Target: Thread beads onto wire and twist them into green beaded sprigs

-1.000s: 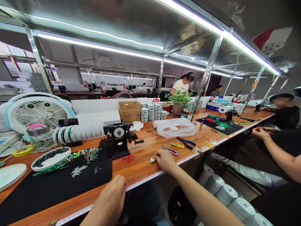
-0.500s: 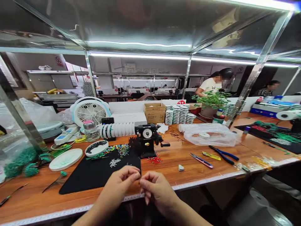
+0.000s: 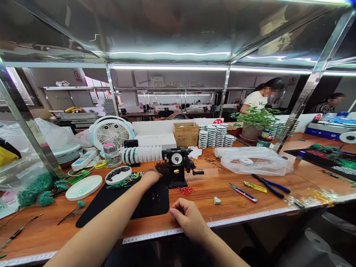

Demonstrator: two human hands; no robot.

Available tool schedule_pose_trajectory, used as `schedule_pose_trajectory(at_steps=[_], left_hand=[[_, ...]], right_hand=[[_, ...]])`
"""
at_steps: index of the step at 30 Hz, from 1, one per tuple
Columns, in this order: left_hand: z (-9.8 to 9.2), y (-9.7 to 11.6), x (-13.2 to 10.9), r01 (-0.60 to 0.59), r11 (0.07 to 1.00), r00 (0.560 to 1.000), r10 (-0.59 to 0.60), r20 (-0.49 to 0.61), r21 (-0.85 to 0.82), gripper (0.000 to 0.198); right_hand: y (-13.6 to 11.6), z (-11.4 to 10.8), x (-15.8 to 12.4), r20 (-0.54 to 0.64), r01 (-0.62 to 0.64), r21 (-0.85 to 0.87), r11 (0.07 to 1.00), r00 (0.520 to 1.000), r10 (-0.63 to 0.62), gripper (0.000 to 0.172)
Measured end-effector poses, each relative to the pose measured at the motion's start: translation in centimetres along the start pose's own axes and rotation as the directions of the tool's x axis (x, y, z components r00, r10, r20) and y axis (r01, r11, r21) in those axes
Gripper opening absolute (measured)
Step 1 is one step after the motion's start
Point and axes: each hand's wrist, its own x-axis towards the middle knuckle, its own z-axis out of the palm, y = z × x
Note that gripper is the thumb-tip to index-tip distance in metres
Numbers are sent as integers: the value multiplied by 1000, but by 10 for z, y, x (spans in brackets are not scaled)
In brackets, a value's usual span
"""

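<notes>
My left hand [image 3: 150, 177] reaches forward over the far edge of the black mat [image 3: 144, 207]. It rests beside a heap of coloured beads [image 3: 126, 180] and just left of a black winding machine with a dial [image 3: 177, 167]. Its fingers point away and are hidden behind the back of the hand. My right hand [image 3: 189, 219] sits near the table's front edge by the mat's right corner. Its fingers are curled into a pinch, and what they hold is too small to see. A small pile of red beads [image 3: 185, 190] lies in front of the machine.
On the wooden table lie a white dish of dark beads [image 3: 118, 175], a round white plate [image 3: 83, 187], a fan [image 3: 111, 131], a row of white spools [image 3: 147, 153], a cardboard box [image 3: 185, 134], a plastic bag [image 3: 250, 159], blue pliers [image 3: 271, 184] and cutters [image 3: 241, 192]. Other people sit behind a potted plant [image 3: 254, 118].
My view swung left from the neighbour's side. My hands met in a pinch at the mat's front edge, then my left hand stretched forward to the beads while the right stayed.
</notes>
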Motion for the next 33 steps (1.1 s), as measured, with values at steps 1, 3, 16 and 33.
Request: schedule_pose_trajectory(at_steps=[1, 3, 16, 33], left_hand=[[-2, -2, 0, 19, 1000, 1000, -19, 4, -14, 24], [-5, -7, -2, 39, 998, 999, -39, -2, -48, 24], [-13, -23, -36, -10, 940, 1000, 8, -8, -340, 21], [-15, -36, -92, -1, 646, 991, 105, 87, -764, 23]], right_hand=[[0, 0, 0, 4, 2, 1, 1000, 1000, -2, 14], [0, -1, 1, 7, 8, 7, 1000, 1000, -8, 14], [-2, 0, 0, 0, 46, 15, 999, 999, -46, 17], [-7, 10, 11, -12, -112, 432, 895, 991, 130, 33]])
